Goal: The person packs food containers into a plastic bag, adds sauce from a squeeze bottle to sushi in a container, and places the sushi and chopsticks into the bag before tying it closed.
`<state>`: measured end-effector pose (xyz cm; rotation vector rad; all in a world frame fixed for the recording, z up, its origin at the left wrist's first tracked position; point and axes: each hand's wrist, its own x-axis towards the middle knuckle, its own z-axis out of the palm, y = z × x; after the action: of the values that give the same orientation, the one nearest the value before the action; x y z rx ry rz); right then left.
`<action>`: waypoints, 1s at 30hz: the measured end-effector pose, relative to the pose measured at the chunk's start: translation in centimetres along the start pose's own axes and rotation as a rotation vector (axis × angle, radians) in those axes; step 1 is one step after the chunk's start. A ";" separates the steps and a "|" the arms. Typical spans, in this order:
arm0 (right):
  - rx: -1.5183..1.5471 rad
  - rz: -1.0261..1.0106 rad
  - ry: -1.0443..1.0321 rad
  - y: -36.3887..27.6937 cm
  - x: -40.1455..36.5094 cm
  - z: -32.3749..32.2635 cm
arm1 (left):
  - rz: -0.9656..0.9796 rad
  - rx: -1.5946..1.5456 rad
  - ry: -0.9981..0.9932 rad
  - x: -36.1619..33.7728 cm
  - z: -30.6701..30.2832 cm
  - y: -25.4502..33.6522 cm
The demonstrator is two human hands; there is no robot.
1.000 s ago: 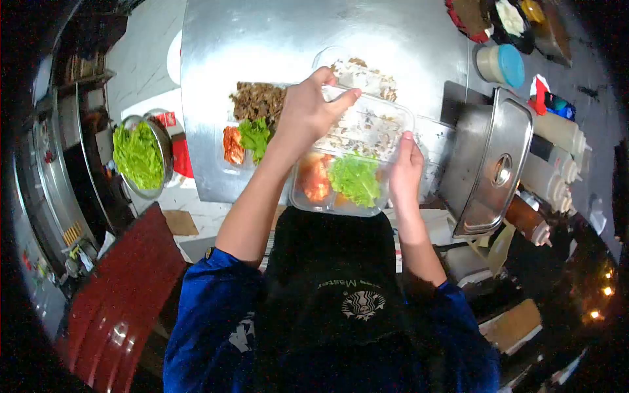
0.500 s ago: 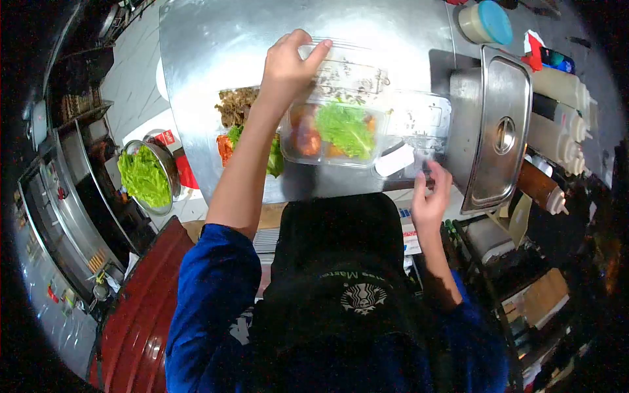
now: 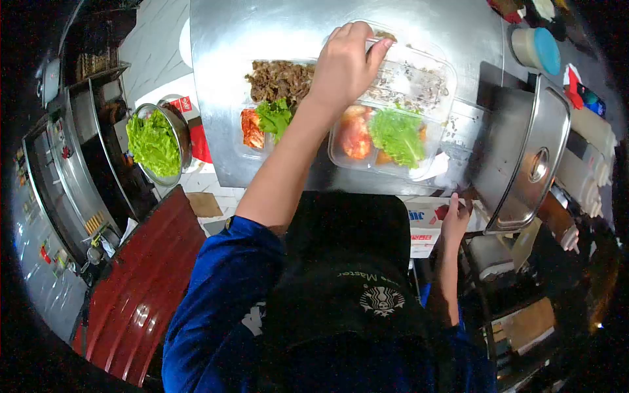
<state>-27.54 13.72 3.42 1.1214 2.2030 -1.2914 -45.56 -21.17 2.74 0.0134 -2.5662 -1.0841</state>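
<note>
My left hand [image 3: 350,62] is closed on the far rim of a clear plastic food container [image 3: 429,72], thumb and fingers pinching the edge. Kimchi-like red food [image 3: 356,133] and a green lettuce leaf [image 3: 401,136] fill its near compartments; dark specks dot the long far compartment. To the left, partly behind my forearm, lies a second container with browned meat [image 3: 278,80], red kimchi [image 3: 252,128] and lettuce [image 3: 274,116]. My right hand [image 3: 455,223] is at the table's near edge, fingers apart, with nothing visible in it. A white piece [image 3: 434,168] shows by the container's near right corner.
The steel table [image 3: 249,29] bears a lidded metal pan [image 3: 534,164] on the right, with squeeze bottles [image 3: 593,170] beyond it. A blue-lidded tub [image 3: 540,50] stands at the far right. Left of the table is a metal bowl of lettuce [image 3: 155,145]; below it, a red ribbed surface [image 3: 137,295].
The view has shifted, so the table contents appear further right. My right hand has drawn down from beside the white piece to the table's edge. My left hand stays at the container's far rim.
</note>
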 end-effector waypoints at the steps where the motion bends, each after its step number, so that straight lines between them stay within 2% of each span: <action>1: 0.038 0.060 -0.035 -0.4 -0.8 -0.1 | -0.025 -0.044 0.003 -0.2 -0.1 0.2; 4: 0.119 0.073 0.010 3.6 0.2 -1.1 | -0.114 -0.125 -0.012 -0.5 -1.6 1.7; 5: 0.148 0.127 0.045 1.6 -1.6 -0.4 | -0.145 -0.145 -0.026 -1.0 -2.2 2.6; 8: 0.014 -0.192 0.093 2.5 -3.5 0.3 | -0.185 -0.150 -0.016 -2.9 -5.0 4.7; 10: 0.075 -0.283 0.059 -0.6 -4.5 1.3 | -0.211 -0.205 -0.042 -4.7 -7.5 5.1; 12: 0.090 -0.385 0.078 -4.0 -4.2 3.0 | -0.327 -0.361 -0.002 -7.8 -9.7 4.4; 13: 0.066 -0.377 0.039 -5.2 -3.6 3.4 | -0.457 -0.395 -0.010 -9.1 -11.3 4.8; 14: 0.057 -0.280 0.007 -7.4 -3.3 4.7 | -0.586 -0.427 -0.016 -10.1 -12.7 4.9; 15: 0.075 -0.409 -0.018 -8.1 -1.9 6.4 | -0.551 -0.424 -0.016 -10.7 -13.8 4.5; 17: -0.101 -0.632 -0.041 -12.0 0.2 9.3 | -0.524 -0.415 -0.027 -11.5 -15.5 3.8; 19: -0.103 -0.937 -0.009 -17.0 2.2 12.2 | -0.548 -0.426 0.015 -11.7 -15.8 3.8; 20: -0.229 -1.111 0.024 -19.2 3.9 13.2 | -0.534 -0.412 0.004 -11.9 -15.9 3.6; 21: -0.334 -1.134 0.040 -21.2 4.8 14.2 | -0.517 -0.397 -0.007 -12.0 -16.0 3.3; 24: -0.562 -1.027 -0.018 -22.8 7.8 15.9 | -0.475 -0.357 -0.058 -12.3 -16.1 2.6; 28: -0.551 -0.928 -0.023 -22.0 9.1 16.1 | -0.484 -0.412 -0.040 -12.4 -15.0 1.9; 30: -0.450 -0.969 0.071 -21.2 8.6 16.8 | -0.525 -0.447 -0.040 -11.9 -14.5 1.7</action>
<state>-50.87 -2.31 1.27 -0.1277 3.0032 -0.9211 -29.50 -28.25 9.50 0.5830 -2.3475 -1.8401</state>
